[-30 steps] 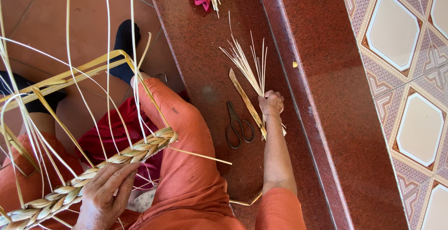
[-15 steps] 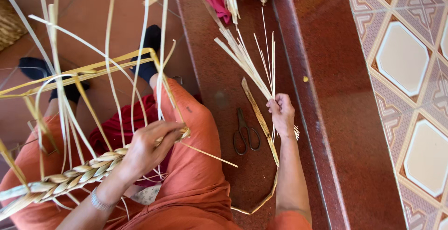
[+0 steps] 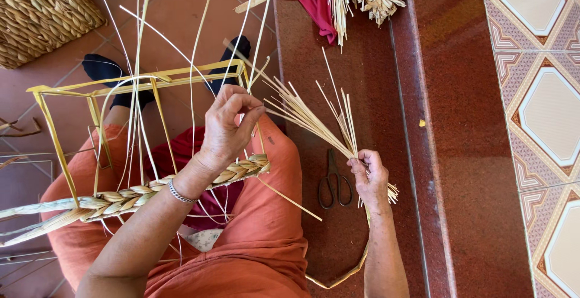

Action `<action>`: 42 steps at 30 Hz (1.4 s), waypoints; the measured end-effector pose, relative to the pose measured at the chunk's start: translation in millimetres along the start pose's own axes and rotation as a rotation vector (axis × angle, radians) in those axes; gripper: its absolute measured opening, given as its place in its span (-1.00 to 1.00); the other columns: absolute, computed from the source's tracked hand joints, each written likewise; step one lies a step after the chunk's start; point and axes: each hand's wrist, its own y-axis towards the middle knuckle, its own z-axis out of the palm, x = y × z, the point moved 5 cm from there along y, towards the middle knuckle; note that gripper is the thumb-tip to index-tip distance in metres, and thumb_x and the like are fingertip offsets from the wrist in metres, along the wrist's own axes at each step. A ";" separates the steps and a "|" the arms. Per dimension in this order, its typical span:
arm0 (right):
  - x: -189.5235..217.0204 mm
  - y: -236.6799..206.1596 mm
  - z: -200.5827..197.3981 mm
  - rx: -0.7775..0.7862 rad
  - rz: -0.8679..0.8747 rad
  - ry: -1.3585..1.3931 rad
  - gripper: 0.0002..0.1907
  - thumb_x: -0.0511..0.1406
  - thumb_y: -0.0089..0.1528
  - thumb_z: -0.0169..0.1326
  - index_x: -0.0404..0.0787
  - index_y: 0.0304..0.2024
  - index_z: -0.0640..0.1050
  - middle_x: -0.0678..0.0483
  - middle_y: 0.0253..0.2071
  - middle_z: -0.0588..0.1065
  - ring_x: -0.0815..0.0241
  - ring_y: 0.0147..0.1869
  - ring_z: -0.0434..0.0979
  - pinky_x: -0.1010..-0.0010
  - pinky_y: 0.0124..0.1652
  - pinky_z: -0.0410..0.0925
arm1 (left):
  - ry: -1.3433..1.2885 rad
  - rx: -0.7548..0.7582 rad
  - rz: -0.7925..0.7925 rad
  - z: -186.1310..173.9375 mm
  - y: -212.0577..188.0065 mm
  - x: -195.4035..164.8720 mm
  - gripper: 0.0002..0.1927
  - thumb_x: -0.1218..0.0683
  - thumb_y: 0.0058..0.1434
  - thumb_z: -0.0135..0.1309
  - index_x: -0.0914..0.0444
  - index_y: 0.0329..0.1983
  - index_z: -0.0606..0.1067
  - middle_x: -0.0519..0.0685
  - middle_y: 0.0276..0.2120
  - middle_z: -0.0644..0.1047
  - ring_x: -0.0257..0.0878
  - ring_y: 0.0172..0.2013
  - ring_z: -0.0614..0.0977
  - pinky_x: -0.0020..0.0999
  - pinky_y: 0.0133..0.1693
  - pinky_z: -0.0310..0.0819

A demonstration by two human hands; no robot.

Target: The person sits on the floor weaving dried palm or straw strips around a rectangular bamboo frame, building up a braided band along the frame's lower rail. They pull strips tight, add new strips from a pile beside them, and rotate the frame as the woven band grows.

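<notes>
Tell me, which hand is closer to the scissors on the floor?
The right hand. It holds a straw bundle just beside the scissors. The left hand is farther off, above the lap by the braid.

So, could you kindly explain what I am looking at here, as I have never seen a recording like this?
There is no machine: a camera worn on a person's head looks down at their own two bare hands. The person sits in orange trousers on a reddish tiled floor. The left hand pinches a thin pale strand above a thick plaited straw braid that lies across the lap, beside a yellow strip frame. The right hand grips a bundle of straw strips that fans upward. Black scissors lie on the floor by that hand, and a woven basket sits at the upper left.
</notes>
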 end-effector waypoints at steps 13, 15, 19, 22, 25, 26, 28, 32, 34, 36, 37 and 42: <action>-22.8 30.8 -12.5 -0.226 -0.058 -0.624 -0.60 -0.27 0.17 0.27 -0.27 0.02 0.53 -0.16 -0.04 0.59 -0.03 -0.05 0.59 0.22 -0.07 0.48 | -0.484 -0.235 -0.541 -131.8 -63.2 82.2 -0.92 0.31 0.47 0.07 0.35 -0.12 0.39 0.14 -0.19 0.62 -0.18 -0.18 0.72 -0.28 -0.05 0.71; 2.7 30.5 5.4 -0.190 -0.151 -0.668 -0.54 -0.21 0.18 0.28 -0.26 0.08 0.55 -0.20 0.10 0.57 -0.05 0.07 0.57 0.16 0.01 0.49 | -0.572 -0.311 -0.576 -140.3 -80.6 85.0 -0.93 0.29 0.47 0.06 0.34 -0.11 0.39 0.14 -0.21 0.62 -0.19 -0.21 0.72 -0.29 -0.06 0.71; 40.4 18.0 62.4 0.266 0.257 0.463 -0.42 -0.14 0.27 0.14 -0.24 0.29 0.42 -0.18 0.19 0.53 0.12 -0.08 0.64 0.24 -0.08 0.57 | -0.582 -0.317 -0.654 -139.7 -113.0 84.6 -0.92 0.27 0.48 0.06 0.34 -0.12 0.39 0.16 -0.19 0.62 -0.18 -0.22 0.72 -0.32 -0.08 0.69; 85.1 11.8 97.7 0.301 0.120 0.814 -0.56 -0.20 0.34 0.09 -0.24 0.22 0.45 -0.17 0.11 0.55 0.17 -0.10 0.66 0.30 -0.08 0.55 | -0.559 -0.309 -0.689 -142.8 -131.2 82.9 -0.91 0.27 0.45 0.08 0.34 -0.13 0.38 0.16 -0.19 0.62 -0.18 -0.21 0.72 -0.33 -0.08 0.69; 103.4 18.4 119.9 0.206 0.106 0.970 -0.75 -0.31 0.43 0.04 -0.34 0.08 0.53 -0.18 -0.05 0.60 0.14 -0.11 0.66 0.29 -0.07 0.56 | -0.522 -0.288 -0.730 -154.3 -145.1 80.9 -0.92 0.26 0.44 0.08 0.35 -0.12 0.40 0.17 -0.20 0.62 -0.19 -0.22 0.72 -0.33 -0.11 0.67; 107.8 19.7 124.3 0.206 0.093 0.989 -0.78 -0.33 0.44 0.03 -0.36 0.06 0.54 -0.16 -0.08 0.61 0.14 -0.12 0.66 0.29 -0.06 0.56 | -0.504 -0.276 -0.769 -159.6 -149.8 80.4 -0.92 0.26 0.44 0.08 0.36 -0.12 0.41 0.17 -0.21 0.62 -0.19 -0.24 0.71 -0.33 -0.14 0.66; 115.0 22.9 132.0 0.205 0.087 1.020 -0.82 -0.37 0.45 0.02 -0.37 0.01 0.55 -0.14 -0.13 0.62 0.14 -0.14 0.66 0.30 -0.08 0.56 | -0.449 -0.214 -0.788 -170.9 -155.6 75.7 -0.88 0.26 0.39 0.09 0.35 -0.07 0.41 0.16 -0.24 0.63 -0.20 -0.26 0.71 -0.33 -0.18 0.65; 134.7 26.9 148.3 0.184 0.082 0.936 -0.87 -0.39 0.43 0.07 -0.36 -0.03 0.55 -0.09 -0.21 0.62 0.17 -0.20 0.65 0.34 -0.13 0.55 | -0.049 0.125 -0.615 -189.5 -155.8 49.2 -0.67 0.24 0.22 0.13 0.35 0.06 0.46 0.11 -0.27 0.67 -0.16 -0.24 0.73 -0.25 -0.17 0.61; 152.3 25.3 160.0 0.211 0.027 0.826 -0.86 -0.40 0.41 0.07 -0.35 -0.03 0.55 -0.07 -0.23 0.62 0.18 -0.20 0.66 0.36 -0.13 0.56 | 0.157 0.266 -0.497 -187.8 -153.5 33.2 -0.66 0.19 0.20 0.15 0.34 0.06 0.52 0.10 -0.22 0.67 -0.09 -0.18 0.72 -0.20 -0.14 0.60; 175.0 20.8 175.1 0.285 -0.063 0.711 -0.86 -0.40 0.40 0.07 -0.36 -0.03 0.56 -0.07 -0.24 0.62 0.18 -0.19 0.67 0.37 -0.12 0.57 | 0.243 0.314 -0.405 -178.9 -148.2 18.3 -0.70 0.13 0.24 0.17 0.30 0.04 0.56 0.11 -0.12 0.66 -0.02 -0.12 0.70 -0.18 -0.11 0.61; 184.8 16.9 183.2 0.330 -0.060 0.722 -0.86 -0.41 0.40 0.07 -0.37 -0.03 0.55 -0.08 -0.23 0.62 0.18 -0.18 0.67 0.37 -0.11 0.56 | 0.188 0.294 -0.362 -172.7 -144.0 10.8 -0.68 0.13 0.26 0.14 0.33 0.05 0.55 0.15 -0.09 0.65 0.03 -0.09 0.69 -0.17 -0.11 0.61; 229.6 -0.8 215.8 0.481 -0.085 0.746 -0.87 -0.42 0.40 0.05 -0.38 -0.05 0.56 -0.10 -0.22 0.64 0.16 -0.20 0.69 0.38 -0.14 0.57 | -0.041 0.186 -0.306 -145.8 -114.3 -3.9 -0.75 0.18 0.32 0.11 0.36 0.03 0.58 0.09 -0.21 0.63 -0.07 -0.25 0.69 -0.27 -0.24 0.58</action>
